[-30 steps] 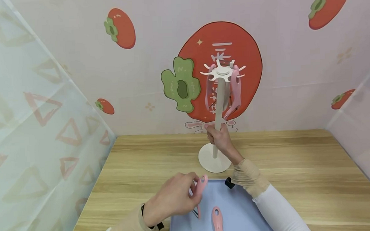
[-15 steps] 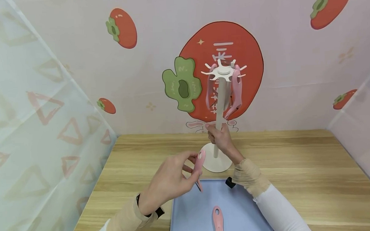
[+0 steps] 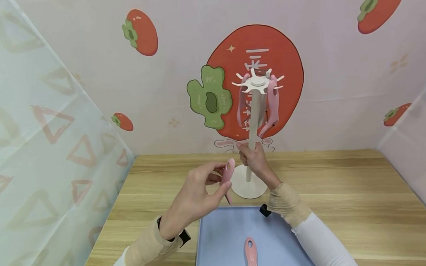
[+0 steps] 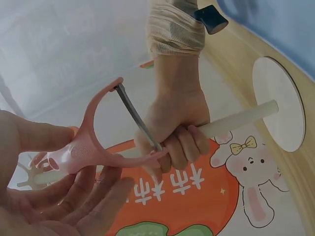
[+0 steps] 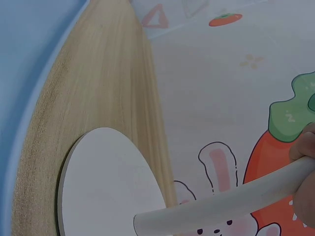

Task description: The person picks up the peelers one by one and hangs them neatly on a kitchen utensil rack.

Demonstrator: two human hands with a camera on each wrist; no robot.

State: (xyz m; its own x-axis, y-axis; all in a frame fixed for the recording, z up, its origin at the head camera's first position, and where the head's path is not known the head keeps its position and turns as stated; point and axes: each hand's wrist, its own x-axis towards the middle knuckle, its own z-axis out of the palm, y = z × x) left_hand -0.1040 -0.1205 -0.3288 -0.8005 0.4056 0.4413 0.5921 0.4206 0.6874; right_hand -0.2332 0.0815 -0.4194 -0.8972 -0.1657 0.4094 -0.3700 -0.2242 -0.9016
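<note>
My left hand (image 3: 197, 192) pinches a pink peeler (image 4: 88, 142) by its handle between thumb and fingers. In the left wrist view its forked head and metal blade (image 4: 133, 115) point away from the palm. The peeler is raised in front of a white hook stand (image 3: 254, 135). Around the stand's post curls my right hand (image 3: 254, 159), gripping it below the hooks. Pink peelers (image 3: 273, 103) hang from the hooks at the top of the stand. Another pink peeler (image 3: 251, 255) lies on the blue tray, its lower end cut off by the frame.
The blue tray (image 3: 220, 234) sits at the front of the wooden table (image 3: 158, 182). Behind it stands the stand's round white base (image 5: 108, 182). A patterned backdrop (image 3: 174, 40) closes the back and both sides.
The left hand has lifted the peeler up from over the tray and carried it forward to near the stand's base. The right hand keeps its grip on the post.
</note>
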